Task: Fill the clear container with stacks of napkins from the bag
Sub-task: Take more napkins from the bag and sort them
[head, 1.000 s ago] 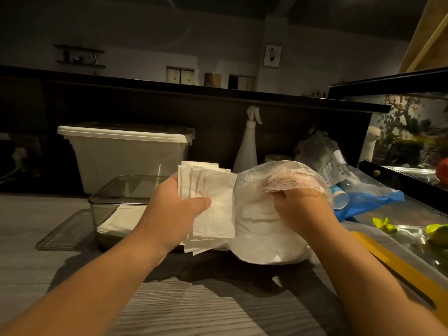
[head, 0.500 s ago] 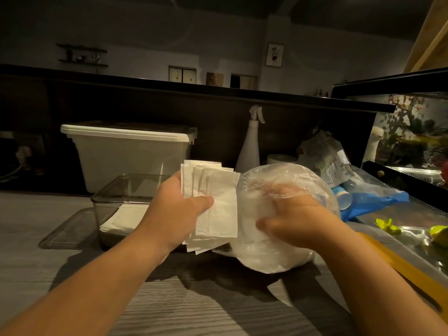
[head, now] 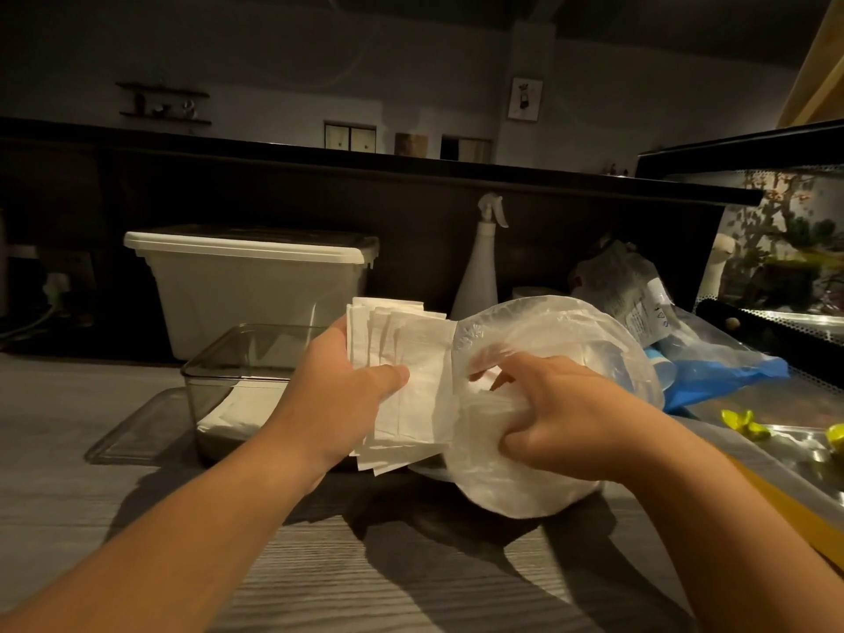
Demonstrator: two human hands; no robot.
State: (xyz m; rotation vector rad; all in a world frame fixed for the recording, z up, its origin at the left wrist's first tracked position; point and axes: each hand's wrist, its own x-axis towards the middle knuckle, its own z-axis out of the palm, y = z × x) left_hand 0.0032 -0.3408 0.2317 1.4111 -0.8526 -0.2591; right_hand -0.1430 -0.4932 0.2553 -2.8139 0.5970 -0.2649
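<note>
My left hand (head: 340,399) grips a fanned stack of white napkins (head: 406,358), thumb pressed on the front of it. Just right of the stack is the clear plastic bag (head: 571,340), puffed up and resting on the grey table. My right hand (head: 552,413) grips the bag at its open edge, fingers curled into the plastic. The clear container (head: 237,358) stands behind and left of my left hand, with some napkins lying flat in its bottom.
A flat clear lid (head: 137,431) lies left of the container. Behind stand a white lidded bin (head: 251,285) and a white spray bottle (head: 479,267). Blue and clear bags (head: 721,372) pile at right, beside a metal tray (head: 776,445) and a yellow strip.
My right hand has come off the top of the bag and moved down to its near open edge, fingers hooked into the plastic. My left hand keeps the napkin stack in place.
</note>
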